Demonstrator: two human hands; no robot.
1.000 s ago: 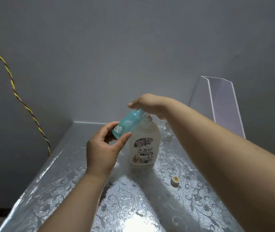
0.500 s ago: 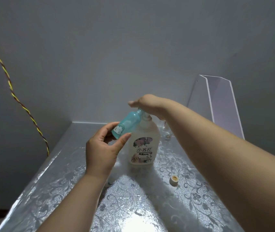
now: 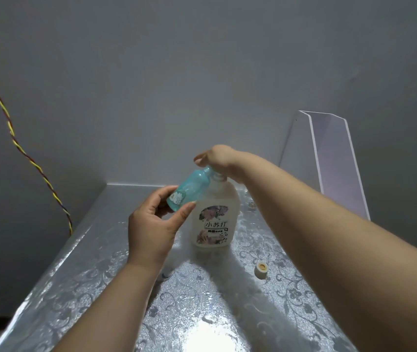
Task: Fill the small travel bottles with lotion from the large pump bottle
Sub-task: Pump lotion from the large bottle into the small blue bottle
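The large translucent pump bottle (image 3: pixel 215 224) with a flowered label stands on the table. My right hand (image 3: pixel 218 158) lies over its pump head and presses on it; the pump head is hidden under the hand. My left hand (image 3: pixel 155 224) grips a small teal travel bottle (image 3: pixel 189 190) by its base. The teal bottle is tilted, and its open neck points up and to the right, under my right hand, against the pump's top.
A small white cap (image 3: pixel 261 270) lies on the silver patterned table cover (image 3: pixel 227 313), right of the pump bottle. Another small item (image 3: pixel 251 205) shows behind my right forearm. A clear acrylic stand (image 3: pixel 334 163) leans at the back right. A twisted yellow cord (image 3: pixel 24 153) hangs on the left wall.
Both hands keep their places on the teal bottle and the pump head. Only the view has shifted slightly.
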